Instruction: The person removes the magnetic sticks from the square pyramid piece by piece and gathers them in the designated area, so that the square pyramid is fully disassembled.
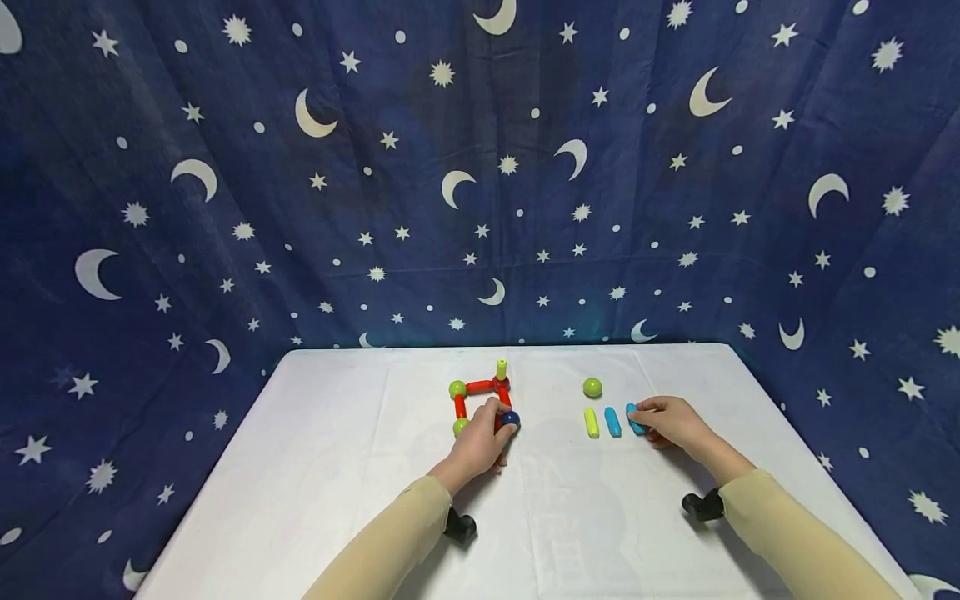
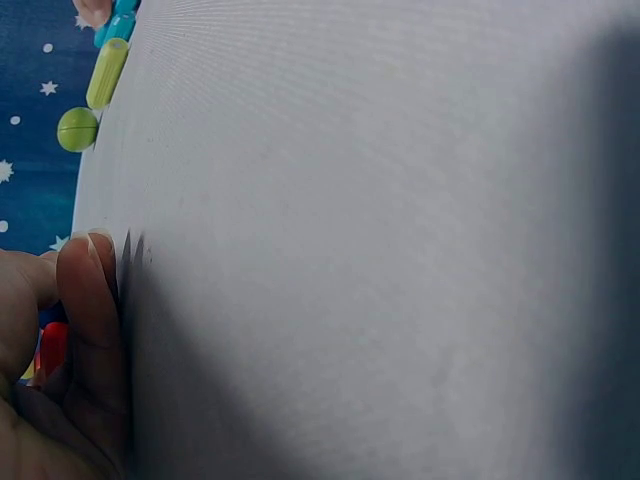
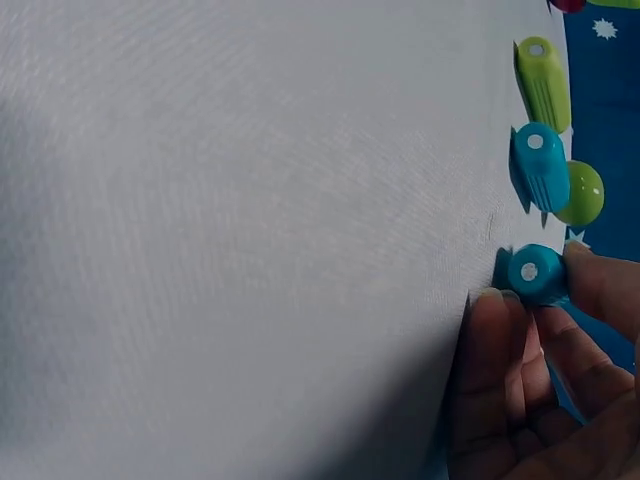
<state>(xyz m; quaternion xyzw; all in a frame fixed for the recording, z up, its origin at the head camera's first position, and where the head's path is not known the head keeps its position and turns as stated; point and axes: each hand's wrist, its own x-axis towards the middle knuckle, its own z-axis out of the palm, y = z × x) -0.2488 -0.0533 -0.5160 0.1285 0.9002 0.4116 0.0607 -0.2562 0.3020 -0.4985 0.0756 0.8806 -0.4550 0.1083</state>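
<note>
My left hand (image 1: 477,439) grips the dark blue ball (image 1: 511,419) at the near right corner of a frame of red rods (image 1: 479,387). Two green balls (image 1: 457,389) form its left corners. At the far right corner, a yellow-green rod (image 1: 502,369) stands upright on a red ball (image 1: 502,383). My palm and fingers hide the frame's near side. Over on the right, my right hand (image 1: 672,423) pinches a blue rod (image 3: 537,274) between thumb and fingers, low at the tabletop. Beside it lie another blue rod (image 1: 613,422) and a yellow-green rod (image 1: 592,422).
A loose green ball (image 1: 592,387) sits behind the lying rods. The white-covered table (image 1: 300,500) ends at a dark blue curtain (image 1: 420,225) with moons and stars. Black wrist-camera mounts (image 1: 702,506) jut out under both sleeves.
</note>
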